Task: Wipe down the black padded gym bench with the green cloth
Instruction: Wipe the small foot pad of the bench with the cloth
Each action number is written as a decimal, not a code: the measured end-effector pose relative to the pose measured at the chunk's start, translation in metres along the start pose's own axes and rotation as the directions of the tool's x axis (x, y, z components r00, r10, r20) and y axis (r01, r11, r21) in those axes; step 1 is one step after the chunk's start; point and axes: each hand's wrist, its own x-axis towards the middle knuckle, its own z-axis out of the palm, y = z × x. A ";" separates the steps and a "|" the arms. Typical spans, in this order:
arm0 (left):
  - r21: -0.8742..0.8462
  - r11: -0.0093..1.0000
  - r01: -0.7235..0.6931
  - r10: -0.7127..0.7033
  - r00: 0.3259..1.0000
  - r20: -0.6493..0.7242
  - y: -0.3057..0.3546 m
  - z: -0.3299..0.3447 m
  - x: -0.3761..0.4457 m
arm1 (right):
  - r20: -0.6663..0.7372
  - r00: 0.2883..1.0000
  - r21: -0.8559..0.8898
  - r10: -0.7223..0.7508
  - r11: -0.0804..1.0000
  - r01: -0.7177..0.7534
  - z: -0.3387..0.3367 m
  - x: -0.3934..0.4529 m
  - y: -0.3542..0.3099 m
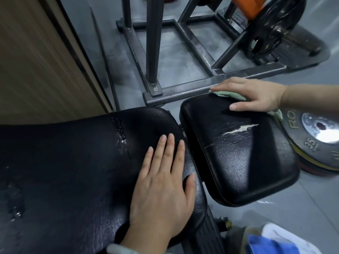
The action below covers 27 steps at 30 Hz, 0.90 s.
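The black padded bench has two pads: a long back pad (64,171) at the left with wet streaks, and a smaller seat pad (238,162) at the right with a white tear in its cover. My left hand (163,182) rests flat, fingers straight, on the right end of the back pad. My right hand (255,96) presses the green cloth (227,95) flat onto the far edge of the seat pad. Most of the cloth is hidden under the palm; a corner pokes out by the wrist.
A steel machine frame (183,88) lies on the grey floor just beyond the seat pad. Stacked weight plates (317,138) sit right of the seat. A wooden wall panel (36,61) stands at the left. A loaded plate (278,24) hangs far right. Blue and white fabric (278,242) lies at the bottom right.
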 end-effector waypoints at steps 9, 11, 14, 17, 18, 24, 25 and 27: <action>0.004 1.000 0.003 -0.003 1.000 0.020 -0.001 0.001 0.000 | 0.050 0.973 -0.074 -0.225 0.971 0.228 0.006 0.043 -0.029; -0.004 1.000 0.006 -0.006 1.000 0.021 0.000 0.001 0.000 | 0.045 0.962 -0.087 -0.269 0.958 0.272 0.010 0.047 -0.033; 0.000 1.000 0.005 -0.005 1.000 0.021 0.000 0.000 0.001 | 0.053 0.951 -0.114 -0.304 0.944 0.308 0.012 0.048 -0.039; 0.005 1.000 0.004 -0.004 1.000 0.027 -0.001 -0.001 0.001 | 0.054 0.947 -0.139 -0.316 0.937 0.321 0.013 0.047 -0.044; 0.007 1.000 0.004 -0.004 1.000 0.028 0.000 -0.001 0.000 | 0.052 0.945 -0.148 -0.324 0.933 0.328 0.015 0.047 -0.046; 0.022 1.000 -0.002 0.001 1.000 0.029 0.000 -0.001 0.001 | 0.056 0.921 -0.188 -0.386 0.902 0.389 0.016 0.050 -0.055; 0.025 1.000 -0.003 0.002 1.000 0.029 0.000 -0.001 0.001 | 0.053 0.920 -0.181 -0.388 0.902 0.391 0.016 0.049 -0.053; 0.030 1.000 -0.004 0.003 1.000 0.030 0.000 -0.002 0.001 | 0.045 0.921 -0.170 -0.387 0.906 0.389 0.015 0.047 -0.049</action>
